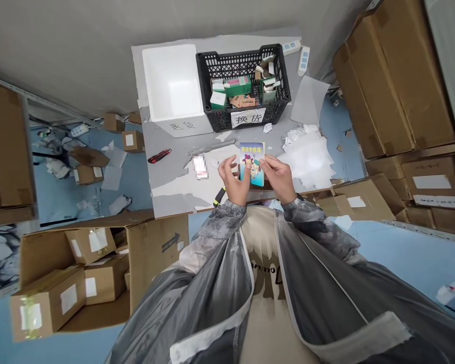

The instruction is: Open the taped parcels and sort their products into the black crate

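Card pack (252, 163) in both hands, boxes (233, 91) in crate (242, 119)

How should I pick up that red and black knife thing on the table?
Grip the utility knife around the middle of its handle, coming straight down from above. It lies flat and slanted on the grey table with bare space on both long sides, so fingers fit either side. I cannot tell whether its blade is out.

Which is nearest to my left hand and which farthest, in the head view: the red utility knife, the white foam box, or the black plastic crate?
From the left hand, which holds the colourful card pack together with the right hand:
1. Red utility knife, on the table to the hand's left.
2. Black plastic crate, at the table's far edge.
3. White foam box, far left corner.
Crate and box are close; the order is tentative.
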A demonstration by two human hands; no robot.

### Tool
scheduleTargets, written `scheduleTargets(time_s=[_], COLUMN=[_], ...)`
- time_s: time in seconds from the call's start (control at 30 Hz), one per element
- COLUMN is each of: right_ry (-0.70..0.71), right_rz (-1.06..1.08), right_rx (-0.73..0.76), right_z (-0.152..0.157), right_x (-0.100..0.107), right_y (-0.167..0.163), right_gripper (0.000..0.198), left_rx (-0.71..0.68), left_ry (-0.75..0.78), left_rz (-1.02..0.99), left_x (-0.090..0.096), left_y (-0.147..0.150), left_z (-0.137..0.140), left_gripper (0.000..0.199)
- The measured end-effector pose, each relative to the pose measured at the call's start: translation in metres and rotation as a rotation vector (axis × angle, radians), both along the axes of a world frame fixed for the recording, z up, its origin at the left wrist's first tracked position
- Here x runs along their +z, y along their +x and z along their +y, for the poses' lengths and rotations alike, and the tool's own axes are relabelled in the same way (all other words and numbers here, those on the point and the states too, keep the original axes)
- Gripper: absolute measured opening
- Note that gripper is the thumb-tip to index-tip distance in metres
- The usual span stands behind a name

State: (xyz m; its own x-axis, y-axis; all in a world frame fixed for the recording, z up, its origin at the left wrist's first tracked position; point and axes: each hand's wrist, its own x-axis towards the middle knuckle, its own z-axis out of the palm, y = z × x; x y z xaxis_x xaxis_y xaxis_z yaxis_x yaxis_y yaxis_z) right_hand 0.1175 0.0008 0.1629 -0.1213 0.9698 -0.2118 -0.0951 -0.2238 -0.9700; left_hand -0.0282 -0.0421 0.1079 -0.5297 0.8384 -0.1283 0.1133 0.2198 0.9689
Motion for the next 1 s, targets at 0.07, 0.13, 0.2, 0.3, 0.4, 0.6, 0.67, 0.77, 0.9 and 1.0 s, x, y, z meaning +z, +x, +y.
scheduleTargets(time_s=[0.07, 0.13, 0.2, 0.3, 0.4, 0.6, 0.67, 0.77, 0.9, 1.0], right_ry=[-0.105, -0.173, -0.178, -0.161, -0.202, -0.227, -0.234, -0.205, -0.159, -0.177], right_rz=[0.086, 0.125, 0.125, 0.134, 0.177, 0.234, 0.237, 0.229, 0.193, 0.224], right_rx=[-0.011, -0.005, -0.02, -0.053, -0.032, -0.039, -0.044, -0.027, -0.027, -0.058], right_z=[-0.003, -0.006, -0.01, -0.014, -0.017, -0.023, -0.025, -0.026, -0.03, -0.036], right_x=[0.002, 0.002, -0.001, -0.004, -0.004, 0.004, 0.006, 0.009, 0.012, 0.013], right_y=[-0.005, -0.01, -0.015, -0.022, -0.028, -0.043, -0.047, -0.053, -0.062, -0.07], right_gripper=[0.049, 0.049, 0.049, 0.054, 0.059, 0.055, 0.053, 0.049, 0.054, 0.072], left_rx=[-0.126, -0.259, -0.317, -0.27, -0.286, -0.297, -0.304, -0.342, -0.303, -0.284], left_ry=[0.087, 0.136, 0.138, 0.116, 0.108, 0.119, 0.115, 0.111, 0.093, 0.055], left_rz=[0.121, 0.159, 0.172, 0.163, 0.116, 0.097, 0.13, 0.144, 0.113, 0.019], left_x=[0.008, 0.013, 0.015, 0.017, 0.021, 0.035, 0.04, 0.044, 0.049, 0.052], left_y=[-0.004, -0.007, -0.01, -0.018, -0.029, -0.046, -0.049, -0.052, -0.057, -0.064], left_z=[-0.005, -0.01, -0.014, -0.018, -0.021, -0.024, -0.024, -0.023, -0.024, -0.025], left_gripper=[0.064, 0.072, 0.081, 0.076, 0.073, 0.065, 0.069, 0.066, 0.071, 0.075])
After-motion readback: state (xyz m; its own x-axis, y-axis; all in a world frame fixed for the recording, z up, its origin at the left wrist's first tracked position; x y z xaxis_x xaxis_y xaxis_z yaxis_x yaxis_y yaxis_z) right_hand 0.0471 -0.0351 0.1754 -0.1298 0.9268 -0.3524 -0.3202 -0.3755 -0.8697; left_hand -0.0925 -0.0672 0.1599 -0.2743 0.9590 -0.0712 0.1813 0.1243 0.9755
